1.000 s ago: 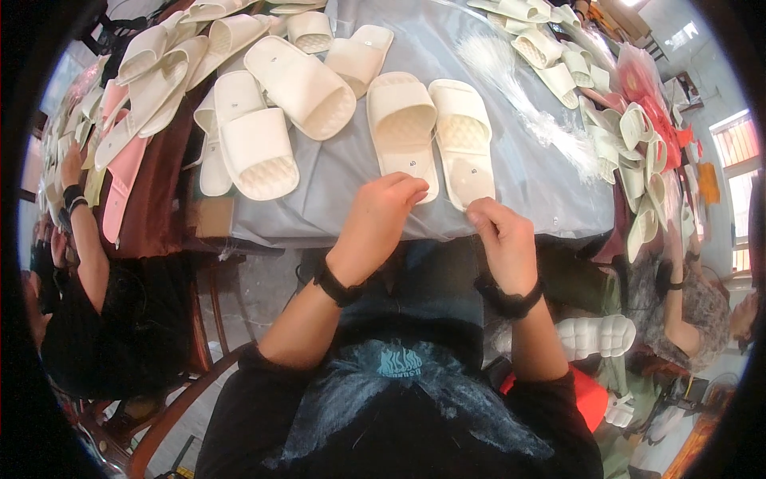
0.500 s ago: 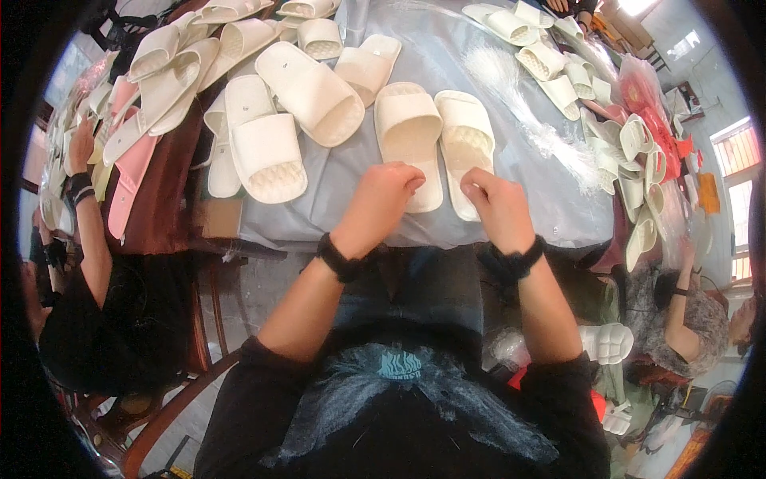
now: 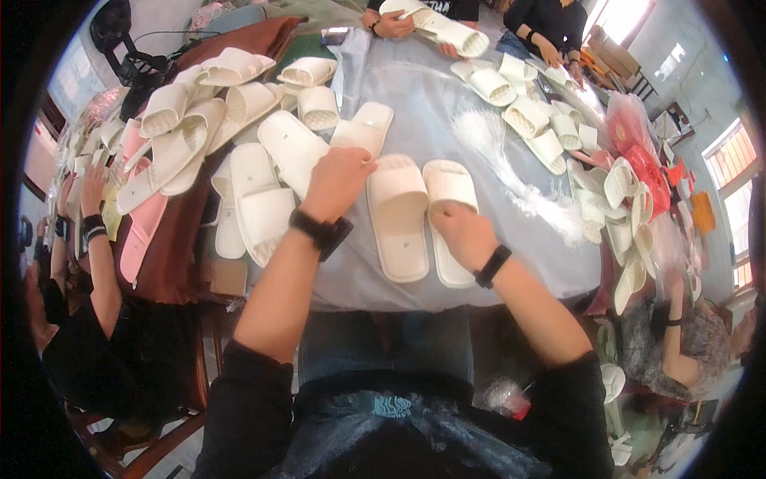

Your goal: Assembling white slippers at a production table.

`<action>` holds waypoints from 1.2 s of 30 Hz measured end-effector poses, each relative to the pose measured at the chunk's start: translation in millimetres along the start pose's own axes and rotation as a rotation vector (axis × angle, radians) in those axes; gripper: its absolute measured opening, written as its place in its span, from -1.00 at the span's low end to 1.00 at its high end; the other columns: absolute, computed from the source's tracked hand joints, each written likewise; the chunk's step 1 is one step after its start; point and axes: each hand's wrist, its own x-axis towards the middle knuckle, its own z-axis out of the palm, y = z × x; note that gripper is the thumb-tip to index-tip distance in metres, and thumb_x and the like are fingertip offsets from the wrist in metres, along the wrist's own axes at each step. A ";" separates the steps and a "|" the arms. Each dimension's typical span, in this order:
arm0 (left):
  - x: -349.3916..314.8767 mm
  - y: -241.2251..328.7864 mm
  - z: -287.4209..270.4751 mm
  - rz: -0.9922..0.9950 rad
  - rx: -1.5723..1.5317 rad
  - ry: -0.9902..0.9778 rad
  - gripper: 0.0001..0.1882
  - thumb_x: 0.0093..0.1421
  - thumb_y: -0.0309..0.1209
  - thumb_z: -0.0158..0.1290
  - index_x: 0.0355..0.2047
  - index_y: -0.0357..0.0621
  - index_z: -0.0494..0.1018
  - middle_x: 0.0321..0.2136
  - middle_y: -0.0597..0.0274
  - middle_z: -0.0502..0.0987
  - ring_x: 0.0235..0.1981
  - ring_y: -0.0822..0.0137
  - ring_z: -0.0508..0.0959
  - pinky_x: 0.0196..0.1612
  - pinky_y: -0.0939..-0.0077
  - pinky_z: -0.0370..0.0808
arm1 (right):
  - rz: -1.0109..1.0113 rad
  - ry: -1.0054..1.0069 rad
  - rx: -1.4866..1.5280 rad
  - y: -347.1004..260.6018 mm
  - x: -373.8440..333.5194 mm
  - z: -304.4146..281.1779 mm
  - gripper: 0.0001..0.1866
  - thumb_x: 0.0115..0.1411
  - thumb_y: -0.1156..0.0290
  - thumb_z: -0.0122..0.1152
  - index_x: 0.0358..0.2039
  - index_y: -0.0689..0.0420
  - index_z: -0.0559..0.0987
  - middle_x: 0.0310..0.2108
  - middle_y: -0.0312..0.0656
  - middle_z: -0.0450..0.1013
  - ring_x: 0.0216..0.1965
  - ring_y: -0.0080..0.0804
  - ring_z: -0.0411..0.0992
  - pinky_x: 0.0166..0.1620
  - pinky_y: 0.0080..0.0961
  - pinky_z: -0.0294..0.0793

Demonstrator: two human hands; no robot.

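Note:
Two cream slippers stand side by side before me on the plastic-covered table, a left slipper [image 3: 397,209] and a right slipper [image 3: 452,180], toes pointing away. My right hand [image 3: 469,238] is over the right slipper, its curled fingers at the strap's opening; what they hold, if anything, is hidden. My left hand [image 3: 339,185] is raised left of the pair, fingers pressed together, in front of a cream slipper [image 3: 291,152] and beside another slipper [image 3: 369,128]. Whether something thin is pinched there cannot be made out. A white bundle of thin plastic strands [image 3: 519,176] lies to the right.
More cream slippers [image 3: 179,132] are heaped at the left, with a pink slipper [image 3: 145,227]. Slippers [image 3: 630,239] and red plastic bags [image 3: 638,164] crowd the right side. Across the table a person's hands hold a slipper [image 3: 447,30]. Other people sit at both sides.
My left hand has moved left and away from the pair toward the other slippers. My right hand has reached to the right slipper's strap. The view has tilted up, showing people across the table.

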 end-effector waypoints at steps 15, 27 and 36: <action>67.8 17.9 74.6 -0.070 0.559 -0.222 -0.86 0.08 -0.42 0.12 -0.37 -0.20 0.57 -0.34 -0.08 0.59 -0.26 -0.02 0.62 -0.21 0.19 0.57 | -0.154 0.036 -0.011 18.5 8.2 15.6 -0.81 0.08 0.46 0.04 -0.29 0.21 0.52 -0.24 -0.10 0.44 -0.20 -0.19 0.47 -0.15 -0.33 0.52; 77.8 -8.9 84.1 0.054 0.452 -0.100 -0.90 -0.04 -0.49 0.16 -0.49 -0.26 0.53 -0.41 -0.13 0.57 -0.34 -0.03 0.60 -0.25 0.15 0.56 | -0.188 0.066 -0.010 20.8 8.5 17.9 -0.87 0.07 0.44 0.07 -0.38 0.19 0.53 -0.32 -0.12 0.46 -0.26 -0.24 0.50 -0.23 -0.39 0.54; 89.5 -9.2 81.8 -0.088 0.177 -0.253 -0.72 -0.08 -0.29 0.32 -0.47 -0.29 0.61 -0.53 -0.01 0.61 -0.44 0.12 0.63 -0.28 0.34 0.55 | -0.188 0.138 0.021 24.5 7.0 24.6 -0.89 0.06 0.43 0.07 -0.44 0.16 0.53 -0.35 -0.13 0.45 -0.29 -0.25 0.49 -0.25 -0.42 0.53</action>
